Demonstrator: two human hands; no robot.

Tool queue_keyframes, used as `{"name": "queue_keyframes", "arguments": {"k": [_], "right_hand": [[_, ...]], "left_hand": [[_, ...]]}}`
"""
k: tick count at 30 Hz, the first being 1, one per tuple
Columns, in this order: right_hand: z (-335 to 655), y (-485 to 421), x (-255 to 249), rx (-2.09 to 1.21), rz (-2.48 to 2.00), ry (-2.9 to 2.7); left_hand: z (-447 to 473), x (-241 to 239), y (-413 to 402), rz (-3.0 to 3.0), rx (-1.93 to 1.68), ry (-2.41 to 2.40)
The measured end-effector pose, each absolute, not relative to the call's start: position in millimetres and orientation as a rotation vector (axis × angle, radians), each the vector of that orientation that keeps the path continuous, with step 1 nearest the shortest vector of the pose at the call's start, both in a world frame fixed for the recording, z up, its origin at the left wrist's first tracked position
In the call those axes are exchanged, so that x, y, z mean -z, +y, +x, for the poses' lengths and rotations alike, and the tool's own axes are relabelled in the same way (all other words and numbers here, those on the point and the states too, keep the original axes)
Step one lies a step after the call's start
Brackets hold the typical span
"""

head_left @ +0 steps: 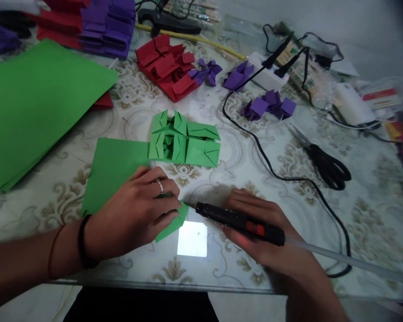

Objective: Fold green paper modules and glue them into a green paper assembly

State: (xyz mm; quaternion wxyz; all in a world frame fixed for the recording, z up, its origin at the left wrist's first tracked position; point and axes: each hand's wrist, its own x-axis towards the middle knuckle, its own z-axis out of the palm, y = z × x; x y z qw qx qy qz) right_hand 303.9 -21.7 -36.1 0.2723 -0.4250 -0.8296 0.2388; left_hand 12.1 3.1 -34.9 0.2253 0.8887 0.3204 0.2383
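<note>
Near the table's front edge, my left hand (pixel 137 205) presses its fingers on a small piece of green paper (pixel 173 223), part of which the hand covers. In my right hand (pixel 258 223) is a black hot glue gun (pixel 235 219) with a red part and a clear glue stick (pixel 349 261) out of its back. Its nozzle tip meets the right edge of the green paper; I cannot tell if glue is coming out. A green square sheet (pixel 116 167) lies partly under my left hand. Beyond my hands sit folded green paper pieces (pixel 184 141).
A stack of large green sheets (pixel 36 107) lies at left. Folded red pieces (pixel 168 67) and purple pieces (pixel 268 106) sit farther back. Black scissors (pixel 329 165) lie at right. The black cord (pixel 265 154) curves across the table from a white power strip (pixel 267 74).
</note>
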Motion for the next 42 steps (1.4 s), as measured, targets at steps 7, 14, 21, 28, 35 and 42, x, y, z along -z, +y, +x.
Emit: {"name": "queue_keyframes", "arguments": {"k": [7,14,21,28,35,42], "right_hand": [[311.7,-25.7,39.4,-0.637,-1.179,-2.248],[314.9,-29.5,42.8,-0.668,-1.215,-2.233],[302.7,-23.0,23.1,-0.748,-1.127,-2.206],[304.9,-23.2,23.5,-0.793,-1.110,-2.224],[307.0,-22.0,21.1,-0.887,-1.109,-2.316],[306.3,-23.3,19.8,-0.945,-1.089,-2.376]], "left_hand": [[12.0,35.5,3.0,2.458,-0.646,0.890],[11.6,36.5,2.8,2.455,-0.654,0.888],[11.0,38.4,3.1,2.454,-0.658,0.901],[11.3,40.0,3.3,2.440,-0.664,0.904],[11.2,37.4,3.7,2.432,-0.615,0.923],[10.8,36.7,3.2,2.427,-0.616,0.919]]}}
